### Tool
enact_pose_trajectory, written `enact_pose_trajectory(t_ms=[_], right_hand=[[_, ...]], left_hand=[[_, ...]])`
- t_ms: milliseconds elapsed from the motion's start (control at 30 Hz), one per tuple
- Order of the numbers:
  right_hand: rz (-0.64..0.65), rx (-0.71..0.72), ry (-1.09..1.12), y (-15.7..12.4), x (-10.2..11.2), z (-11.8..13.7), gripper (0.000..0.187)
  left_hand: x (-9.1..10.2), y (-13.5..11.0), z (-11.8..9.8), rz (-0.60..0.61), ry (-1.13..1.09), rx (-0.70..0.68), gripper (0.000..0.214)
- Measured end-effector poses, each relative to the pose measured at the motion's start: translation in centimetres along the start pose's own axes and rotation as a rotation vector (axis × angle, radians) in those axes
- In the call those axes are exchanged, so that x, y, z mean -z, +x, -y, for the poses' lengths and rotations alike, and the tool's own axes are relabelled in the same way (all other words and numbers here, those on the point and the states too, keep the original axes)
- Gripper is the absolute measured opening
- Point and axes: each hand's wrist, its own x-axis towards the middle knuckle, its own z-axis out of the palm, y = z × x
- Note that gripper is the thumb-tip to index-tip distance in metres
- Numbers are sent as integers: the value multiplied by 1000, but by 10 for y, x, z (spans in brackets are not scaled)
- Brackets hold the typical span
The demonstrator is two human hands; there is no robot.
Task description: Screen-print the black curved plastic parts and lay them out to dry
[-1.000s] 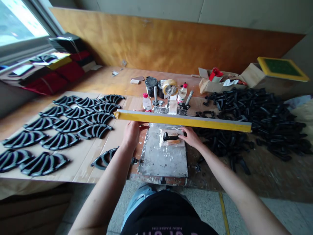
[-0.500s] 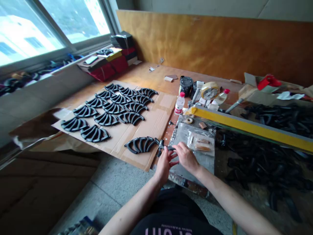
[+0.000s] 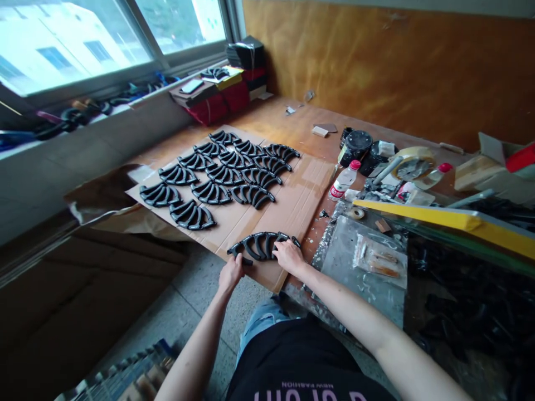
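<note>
Right hand (image 3: 288, 257) moved (on black piece (image 3: 259, 243))

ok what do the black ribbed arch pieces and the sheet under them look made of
The black ribbed arch pieces look like moulded plastic or hard rubber: matte black with a soft sheen on the ribs, though the look can't settle which. The sheet looks like brown cardboard, matte, with fold creases.

A black ribbed fan-shaped plastic piece (image 3: 261, 246) lies flat on brown cardboard (image 3: 288, 206).
</note>
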Motion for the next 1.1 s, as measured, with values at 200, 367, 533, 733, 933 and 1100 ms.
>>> enact_pose_trajectory(t_ms=[200, 367, 533, 733, 933, 1100], right_hand=[[86, -72, 119, 20, 3, 21, 25], [99, -135, 216, 24, 3, 28, 39], [129, -123, 294, 22, 3, 27, 42], [185, -95, 497, 24, 7, 19, 41], [81, -104, 603, 8, 29, 9, 39], [-47, -208, 595, -28, 65, -12, 38]], left_hand=[[11, 49, -23, -75, 204, -3, 41], [19, 69, -35, -142, 282, -31, 42], [3, 37, -28, -311, 303, -269, 56], [-37, 17, -24, -308, 463, -661, 62], [-32, 42, -22, -294, 519, -734, 56], [13, 90, -10, -307, 545, -842, 56]])
